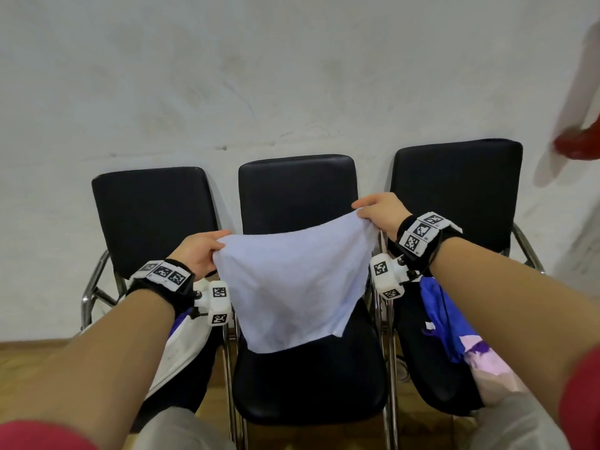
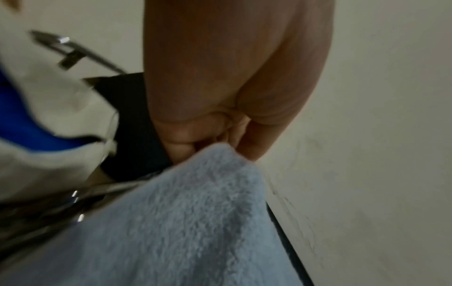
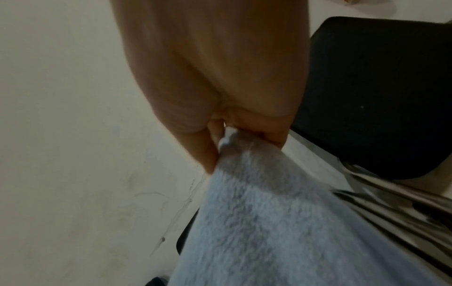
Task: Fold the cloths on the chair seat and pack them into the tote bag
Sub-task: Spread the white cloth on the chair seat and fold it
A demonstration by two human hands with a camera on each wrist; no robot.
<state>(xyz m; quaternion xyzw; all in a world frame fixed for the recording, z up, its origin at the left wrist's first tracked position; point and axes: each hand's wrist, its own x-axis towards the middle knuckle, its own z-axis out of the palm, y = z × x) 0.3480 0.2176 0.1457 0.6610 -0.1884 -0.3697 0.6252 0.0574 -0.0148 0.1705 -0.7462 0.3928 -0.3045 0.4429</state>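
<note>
Pale-blue fluffy cloth [image 1: 292, 284] hangs over the middle chair [image 1: 308, 378], its top corners pinched by left hand [image 1: 198, 254] and right hand [image 1: 381, 214] fingers.

Head view: evenly lit, edges bowed | wrist views: dim, motion-blurred | soft shadow cast on wall [image 1: 292, 76]
</note>
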